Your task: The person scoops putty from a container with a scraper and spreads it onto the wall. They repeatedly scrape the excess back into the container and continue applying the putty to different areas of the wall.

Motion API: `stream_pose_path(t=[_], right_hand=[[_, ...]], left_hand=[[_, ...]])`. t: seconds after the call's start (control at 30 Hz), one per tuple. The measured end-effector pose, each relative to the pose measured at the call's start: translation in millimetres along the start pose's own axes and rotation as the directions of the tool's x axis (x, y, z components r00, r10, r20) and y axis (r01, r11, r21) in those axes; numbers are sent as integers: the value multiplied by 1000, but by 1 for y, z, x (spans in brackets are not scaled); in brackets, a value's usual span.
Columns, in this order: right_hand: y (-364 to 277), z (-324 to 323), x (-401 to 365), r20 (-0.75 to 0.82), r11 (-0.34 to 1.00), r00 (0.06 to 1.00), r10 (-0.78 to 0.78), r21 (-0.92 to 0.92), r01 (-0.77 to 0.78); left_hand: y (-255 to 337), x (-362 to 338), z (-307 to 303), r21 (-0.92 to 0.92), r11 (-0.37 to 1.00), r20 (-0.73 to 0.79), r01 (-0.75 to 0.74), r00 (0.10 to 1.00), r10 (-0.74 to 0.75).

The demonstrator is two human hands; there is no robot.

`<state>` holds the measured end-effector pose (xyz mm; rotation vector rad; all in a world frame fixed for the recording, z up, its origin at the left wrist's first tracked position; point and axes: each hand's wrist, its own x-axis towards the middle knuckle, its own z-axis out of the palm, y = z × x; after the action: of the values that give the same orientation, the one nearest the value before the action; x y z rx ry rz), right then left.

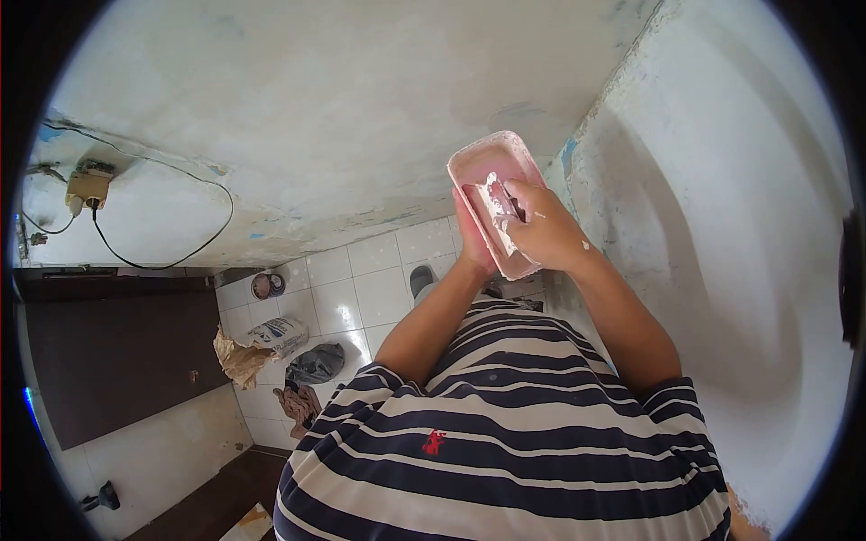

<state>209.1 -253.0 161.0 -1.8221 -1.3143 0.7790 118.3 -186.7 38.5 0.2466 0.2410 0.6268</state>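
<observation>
My left hand (472, 236) supports a pink plastic tray (494, 138) from below and along its left side, in front of the wall. The tray is tilted, with whitish paste smeared on its rim and inside. In my right hand (548, 230) is a putty knife (495, 200), its wide blade down in the tray and coated with white paste. My fingers hide most of its handle. Small white spots of paste show on my right hand and wrist.
A patchy wall (334, 108) meets a white wall (740, 180) at the right corner. A socket adapter (88, 187) with a black cable hangs at left. On the tiled floor (374, 261) lie a white sack (280, 334), a dark plastic bag (316, 363) and a brown cloth (299, 408).
</observation>
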Motion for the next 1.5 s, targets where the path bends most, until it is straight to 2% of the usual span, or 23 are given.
stream_pose_path(t=[0.13,0.2,0.23,0.3,0.33,0.37,0.43,0.47,0.53,0.57,0.63,0.7,0.73,0.83,0.9,0.93,1.0,1.07,1.13,1.23,1.33,1.47,1.5], right_hand=[[-4,1,-6,-78,1000,997,-6,-25,4],[-17,-7,-10,-104,984,994,-29,-180,10],[-24,-10,-12,-101,984,994,-33,-177,14],[-37,-12,-16,-63,957,998,18,-288,-35],[-37,-11,-18,-66,958,998,19,-286,-37],[-37,-11,-19,-77,953,997,0,-301,-23],[-33,-10,-21,-90,947,996,-23,-322,-7],[-27,-7,-22,-117,944,992,-50,-329,8],[-24,-6,-21,-141,943,987,-82,-332,31],[-25,-7,-20,-111,943,990,-93,-329,52],[-23,-7,-20,-86,944,991,-101,-324,68],[-20,-5,-21,-157,950,962,-223,-257,178],[-21,-7,-21,-158,950,962,-222,-257,177],[-28,-13,-19,-45,968,990,-133,-223,119],[-27,-18,-15,92,995,995,-44,-86,52],[-23,-17,-15,91,995,995,-43,-83,51],[-13,-14,-14,57,987,997,-53,154,44],[-13,-15,-14,69,987,996,-51,153,40],[-12,-15,-15,83,988,995,-48,153,35],[-6,-19,-14,98,974,994,-43,227,20],[2,-16,-13,115,980,993,7,196,-30],[10,-12,-17,10,976,1000,7,216,-9],[9,-12,-16,-12,973,1000,-4,230,7]], left_hand=[[0,2,-2,36,999,32,1,999,-3],[2,2,2,54,998,47,-36,998,33],[1,4,4,57,998,45,-40,998,38],[-2,5,12,180,975,43,-129,991,123],[0,3,16,315,928,99,-200,979,177],[3,3,17,316,928,104,-197,979,173],[7,5,20,107,988,187,-112,978,91],[9,7,21,107,987,191,-117,977,95],[11,9,20,134,975,110,-175,981,161],[12,8,20,137,974,113,-178,980,163],[10,6,20,112,944,171,-311,942,290],[12,7,20,130,951,187,-282,948,256],[14,7,19,147,954,198,-259,953,228],[17,3,26,159,956,174,-248,960,220],[20,0,32,135,965,149,-223,968,203],[21,-2,34,108,975,122,-196,976,182],[23,-2,37,153,967,167,-205,970,179],[22,-3,40,194,957,208,-218,962,177],[20,-2,44,105,993,46,-52,998,47],[18,2,32,146,989,152,6,988,-29],[10,5,20,216,976,108,21,993,-45],[12,-1,30,150,989,80,13,997,-25],[15,0,24,110,994,183,-18,983,-2]])
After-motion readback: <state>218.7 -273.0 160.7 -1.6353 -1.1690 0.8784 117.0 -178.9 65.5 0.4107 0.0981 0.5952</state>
